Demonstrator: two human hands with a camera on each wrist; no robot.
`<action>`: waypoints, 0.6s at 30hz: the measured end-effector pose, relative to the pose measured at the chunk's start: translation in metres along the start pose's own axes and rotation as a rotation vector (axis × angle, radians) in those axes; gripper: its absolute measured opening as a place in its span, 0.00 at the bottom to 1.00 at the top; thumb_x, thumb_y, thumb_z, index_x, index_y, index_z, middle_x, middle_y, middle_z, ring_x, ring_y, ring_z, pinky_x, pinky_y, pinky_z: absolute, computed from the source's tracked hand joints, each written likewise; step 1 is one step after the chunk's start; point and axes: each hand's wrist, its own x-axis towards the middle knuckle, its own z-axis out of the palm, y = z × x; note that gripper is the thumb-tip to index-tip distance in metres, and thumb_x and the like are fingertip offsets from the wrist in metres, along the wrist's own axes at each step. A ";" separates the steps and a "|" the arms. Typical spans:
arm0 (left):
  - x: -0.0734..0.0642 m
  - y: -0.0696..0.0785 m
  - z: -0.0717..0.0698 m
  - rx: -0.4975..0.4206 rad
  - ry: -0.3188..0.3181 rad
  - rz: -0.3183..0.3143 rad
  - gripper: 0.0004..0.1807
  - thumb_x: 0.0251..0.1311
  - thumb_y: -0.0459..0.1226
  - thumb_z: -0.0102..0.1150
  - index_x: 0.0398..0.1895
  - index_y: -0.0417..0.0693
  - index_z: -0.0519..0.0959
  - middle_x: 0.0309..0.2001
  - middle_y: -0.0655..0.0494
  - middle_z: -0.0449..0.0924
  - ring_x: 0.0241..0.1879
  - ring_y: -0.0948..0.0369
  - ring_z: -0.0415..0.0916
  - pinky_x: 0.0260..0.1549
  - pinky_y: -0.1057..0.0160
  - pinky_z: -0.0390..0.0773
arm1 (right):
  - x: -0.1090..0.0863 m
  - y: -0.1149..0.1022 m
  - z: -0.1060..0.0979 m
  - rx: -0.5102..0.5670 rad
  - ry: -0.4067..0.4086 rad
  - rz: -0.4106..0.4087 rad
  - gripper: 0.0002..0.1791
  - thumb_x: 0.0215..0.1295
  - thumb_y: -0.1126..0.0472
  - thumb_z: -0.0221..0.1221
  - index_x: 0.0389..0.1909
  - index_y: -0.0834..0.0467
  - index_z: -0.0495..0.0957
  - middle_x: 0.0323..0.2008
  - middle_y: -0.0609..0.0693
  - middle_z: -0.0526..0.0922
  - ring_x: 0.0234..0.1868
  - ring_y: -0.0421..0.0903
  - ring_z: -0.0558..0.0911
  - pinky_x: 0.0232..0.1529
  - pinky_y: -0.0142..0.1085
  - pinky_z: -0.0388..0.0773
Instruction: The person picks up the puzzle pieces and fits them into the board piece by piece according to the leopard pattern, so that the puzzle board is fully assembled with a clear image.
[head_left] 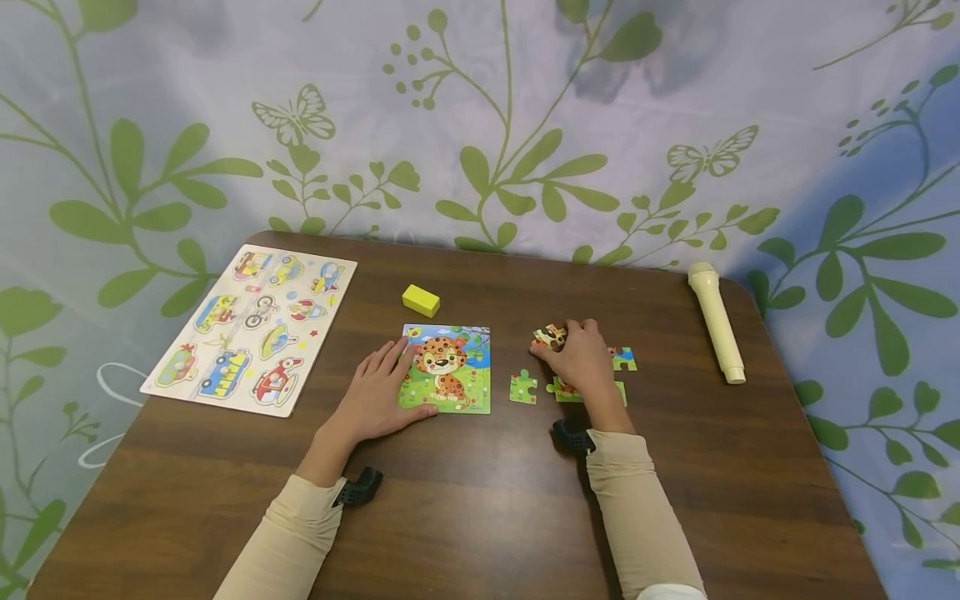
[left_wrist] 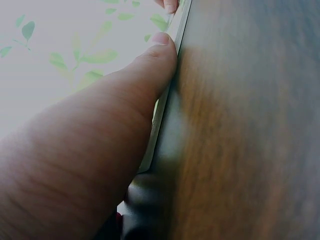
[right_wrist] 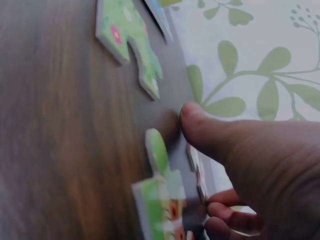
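One brown wooden table (head_left: 480, 517) bears one white rectangular board (head_left: 251, 337) at its far left corner. The left hand (head_left: 381, 393), fingers outstretched, rests on one square leopard puzzle (head_left: 450, 375) toward the far edge. Nearer the right edge, the right hand (head_left: 583, 364), fingers bent, flanks one spotted jigsaw piece (head_left: 551, 337); whether it pinches is unclear.

Not one word or number could be read! Faint marks like lettering (head_left: 444, 397) sat low on the leopard picture (head_left: 454, 377), too small to decipher!
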 end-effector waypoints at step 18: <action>0.001 -0.003 0.004 0.003 0.027 0.021 0.60 0.56 0.69 0.62 0.83 0.47 0.51 0.83 0.44 0.48 0.81 0.43 0.46 0.75 0.36 0.53 | -0.001 -0.006 -0.004 -0.033 -0.044 -0.022 0.40 0.69 0.40 0.63 0.65 0.69 0.68 0.60 0.70 0.72 0.56 0.66 0.78 0.56 0.57 0.79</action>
